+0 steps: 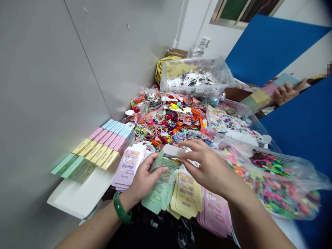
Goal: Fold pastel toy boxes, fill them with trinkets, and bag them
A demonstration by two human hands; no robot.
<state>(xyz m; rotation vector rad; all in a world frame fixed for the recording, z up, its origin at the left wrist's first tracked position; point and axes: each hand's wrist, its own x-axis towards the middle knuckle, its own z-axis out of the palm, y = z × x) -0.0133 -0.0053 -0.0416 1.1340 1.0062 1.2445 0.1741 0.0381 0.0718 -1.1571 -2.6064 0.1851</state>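
My left hand (145,176) grips a small green cartoon-printed carton (164,169), thumb across its front. The carton's top is open, with its pale flap raised. At that opening is my right hand (212,167), its fingers stretched out and apart; the fingertips are at the carton's edge, and its thumb is hidden. Below the hands lie flat green cartons (152,202), yellow cartons (187,193) and pink cartons (215,212). A stack of purple cartons (129,167) lies to the left of my left hand. A green bangle (121,208) circles my left wrist.
At left, a white tray (80,199) holds rows of blue, pink, yellow and green boxes. A heap of small trinkets (168,121), clear bins (197,86) and a plastic bag (285,186) lie beyond. Another person's hand (287,92) holds boxes beside a blue panel (272,45).
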